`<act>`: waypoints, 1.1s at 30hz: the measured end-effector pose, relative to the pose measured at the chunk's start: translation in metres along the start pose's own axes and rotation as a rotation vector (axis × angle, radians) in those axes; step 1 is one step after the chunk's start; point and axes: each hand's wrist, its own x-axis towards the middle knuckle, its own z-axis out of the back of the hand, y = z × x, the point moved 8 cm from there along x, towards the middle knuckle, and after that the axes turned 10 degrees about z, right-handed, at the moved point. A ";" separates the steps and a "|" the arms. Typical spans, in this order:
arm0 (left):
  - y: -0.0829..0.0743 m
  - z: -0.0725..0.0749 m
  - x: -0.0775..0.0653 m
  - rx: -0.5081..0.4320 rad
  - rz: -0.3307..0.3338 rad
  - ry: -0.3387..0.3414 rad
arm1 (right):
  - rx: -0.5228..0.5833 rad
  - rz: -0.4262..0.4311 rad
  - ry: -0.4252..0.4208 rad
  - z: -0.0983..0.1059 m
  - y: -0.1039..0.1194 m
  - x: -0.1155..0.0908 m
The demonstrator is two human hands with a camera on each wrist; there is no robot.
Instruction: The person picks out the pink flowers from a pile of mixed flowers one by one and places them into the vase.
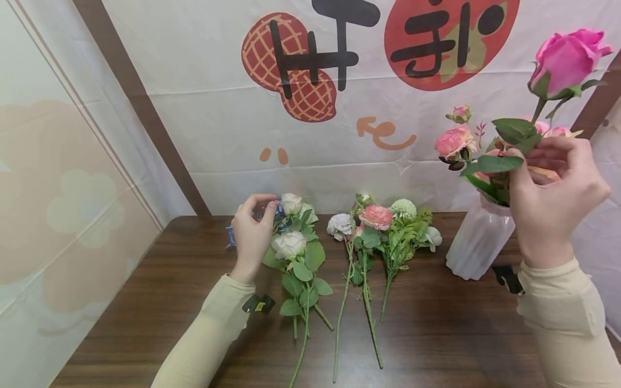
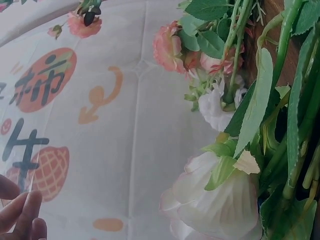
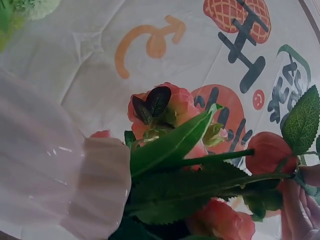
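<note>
My right hand [image 1: 558, 188] pinches the stem of a tall pink rose [image 1: 565, 62] above a white fluted vase [image 1: 480, 240]. In the right wrist view, the fingers [image 3: 300, 207] hold a leafy stem [image 3: 260, 177] running down toward the mouth of the vase [image 3: 105, 185]. Coral-pink flowers [image 1: 455, 141] stand in the vase. My left hand [image 1: 253, 231] hovers beside white roses [image 1: 290, 245] and blue flowers [image 1: 230, 236], fingers loosely bent, thumb near the index finger. Nothing shows between those fingertips [image 2: 32, 205]. Part of the blue flowers is hidden behind the hand.
To the right of the white roses lie a white flower [image 1: 340, 225], a coral flower [image 1: 375, 216] and a pale green pompom flower [image 1: 403, 209] with leafy sprigs. Their stems point toward the front of the brown table [image 1: 436, 345]. A printed cloth [image 1: 204, 134] hangs behind.
</note>
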 end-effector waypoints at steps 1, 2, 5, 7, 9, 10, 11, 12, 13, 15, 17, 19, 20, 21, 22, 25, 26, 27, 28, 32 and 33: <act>0.000 0.001 0.000 -0.002 0.000 0.001 | -0.017 -0.007 0.002 0.001 -0.001 -0.001; 0.000 0.001 0.000 -0.001 0.001 0.001 | -0.028 -0.017 0.007 0.001 0.000 -0.001; 0.000 0.001 0.000 0.001 0.000 0.004 | -0.074 -0.062 0.035 0.004 -0.002 -0.003; -0.001 0.001 0.001 0.000 -0.003 0.005 | -0.078 -0.072 0.047 0.005 -0.004 -0.003; -0.002 0.001 0.001 -0.001 -0.007 0.005 | -0.081 -0.095 0.073 0.004 -0.009 -0.003; -0.003 0.001 0.001 -0.001 -0.010 0.005 | -0.074 -0.105 0.086 0.004 -0.013 -0.002; -0.003 0.001 0.001 -0.001 -0.011 0.005 | -0.062 -0.116 0.101 0.004 -0.016 -0.002; -0.003 0.001 0.001 0.000 -0.011 0.004 | -0.041 -0.124 0.115 0.003 -0.018 -0.002; -0.002 0.001 0.001 0.002 -0.010 0.003 | -0.021 -0.142 0.138 0.003 -0.021 -0.002; -0.002 0.002 0.001 0.006 -0.004 0.004 | 0.033 -0.201 0.171 0.002 -0.027 -0.002; -0.001 0.001 0.001 0.009 0.005 0.007 | 0.078 -0.250 0.185 0.005 -0.032 -0.002; 0.000 0.001 0.001 0.011 0.009 0.010 | 0.101 -0.306 0.189 0.008 -0.038 -0.002; 0.000 0.001 0.001 0.012 0.011 0.011 | 0.100 -0.331 0.184 0.010 -0.040 -0.003; 0.000 0.001 0.001 0.011 0.009 0.012 | 0.087 -0.349 0.183 0.012 -0.042 -0.003; 0.000 0.000 0.001 0.011 0.007 0.012 | 0.073 -0.364 0.181 0.013 -0.044 -0.003; -0.001 0.000 0.001 0.007 0.000 0.012 | 0.044 -0.394 0.178 0.015 -0.046 -0.003; -0.001 0.000 0.000 0.006 -0.001 0.012 | 0.027 -0.389 0.181 0.015 -0.046 -0.003; -0.001 0.000 0.000 0.005 0.000 0.013 | 0.019 -0.385 0.181 0.014 -0.045 -0.003; -0.001 0.000 0.000 0.007 0.001 0.014 | 0.026 -0.389 0.175 0.013 -0.045 -0.002; -0.001 0.000 0.000 0.010 0.008 0.011 | 0.005 -0.368 0.150 0.013 -0.044 -0.002; -0.001 0.001 0.001 0.011 0.009 0.010 | 0.005 -0.361 0.141 0.013 -0.044 -0.003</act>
